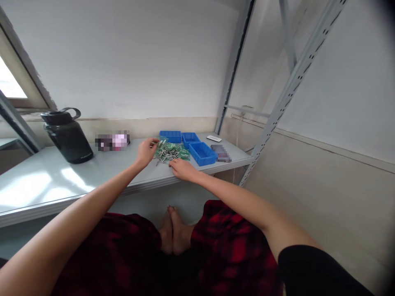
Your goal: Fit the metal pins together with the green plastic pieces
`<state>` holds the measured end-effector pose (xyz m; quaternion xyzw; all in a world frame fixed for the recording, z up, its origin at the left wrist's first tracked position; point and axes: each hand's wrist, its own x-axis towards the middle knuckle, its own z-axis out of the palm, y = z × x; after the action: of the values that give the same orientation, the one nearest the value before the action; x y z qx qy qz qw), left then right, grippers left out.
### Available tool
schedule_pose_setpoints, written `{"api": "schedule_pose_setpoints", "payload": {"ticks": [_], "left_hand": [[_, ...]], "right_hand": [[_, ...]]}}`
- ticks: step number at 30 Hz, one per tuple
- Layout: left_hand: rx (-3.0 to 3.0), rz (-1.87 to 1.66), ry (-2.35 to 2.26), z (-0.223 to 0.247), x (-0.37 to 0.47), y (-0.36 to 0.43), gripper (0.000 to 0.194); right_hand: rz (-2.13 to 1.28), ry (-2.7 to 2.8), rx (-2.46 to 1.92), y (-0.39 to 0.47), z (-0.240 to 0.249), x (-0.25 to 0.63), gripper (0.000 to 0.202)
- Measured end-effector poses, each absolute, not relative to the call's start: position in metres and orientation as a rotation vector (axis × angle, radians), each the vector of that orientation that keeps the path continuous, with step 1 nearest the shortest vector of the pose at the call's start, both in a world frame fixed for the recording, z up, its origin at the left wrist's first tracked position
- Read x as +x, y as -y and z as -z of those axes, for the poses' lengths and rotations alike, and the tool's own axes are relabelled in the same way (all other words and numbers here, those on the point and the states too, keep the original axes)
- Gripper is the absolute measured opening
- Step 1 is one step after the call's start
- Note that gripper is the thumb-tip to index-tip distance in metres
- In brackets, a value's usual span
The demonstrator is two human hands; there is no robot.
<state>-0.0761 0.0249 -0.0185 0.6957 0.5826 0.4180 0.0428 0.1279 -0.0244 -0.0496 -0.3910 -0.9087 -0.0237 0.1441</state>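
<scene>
A heap of thin, shiny metal pieces (168,153), which look like rivets or screws, lies on a green and clear plastic bag (185,153) on the shelf. At the heap's left side, my left hand (147,153) has its fingers closed on what looks like a raised, crinkled edge of the bag. My right hand (183,169) rests by the heap's near edge, fingers curled together. Anything between its fingertips is too small to make out. Three blue plastic bins stand close by: one behind the heap (170,136), a smaller one (189,139), and the nearest at right (203,153).
A dark water bottle (68,137) stands on the grey shelf (111,168) at left. Near the wall is a blurred pink and dark item (112,141). A white flat object (214,139) and a pixelated item (221,153) lie at right. Metal uprights (286,94) frame the shelf's right end.
</scene>
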Motion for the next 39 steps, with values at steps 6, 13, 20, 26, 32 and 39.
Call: {"api": "schedule_pose_setpoints", "payload": {"ticks": [6,13,20,26,32,39], "left_hand": [[1.605,-1.411,-1.219,0.009,-0.062,-0.007,0.057],[1.496,-1.277,-0.986,0.007,-0.048,0.008,0.04],[1.594,-1.3,-1.111,0.002,-0.049,0.011,0.042],[1.652,-1.283,-1.125,0.006,-0.051,0.006,0.04],[1.706,-1.247,-1.132,0.007,-0.051,0.005,0.037],[1.565,-1.386,-1.252,0.005,-0.047,0.006,0.038]], "right_hand": [[-0.505,1.828,-1.219,0.011,0.039,0.122,0.051],[-0.911,1.737,-1.078,-0.001,0.043,0.125,0.024],[-0.904,1.75,-1.01,-0.001,0.04,0.126,0.032],[-0.953,1.731,-1.009,0.0,0.04,0.127,0.028],[-0.906,1.736,-0.921,-0.006,0.04,0.131,0.022],[-0.913,1.652,-0.972,-0.003,0.033,0.135,0.014]]}}
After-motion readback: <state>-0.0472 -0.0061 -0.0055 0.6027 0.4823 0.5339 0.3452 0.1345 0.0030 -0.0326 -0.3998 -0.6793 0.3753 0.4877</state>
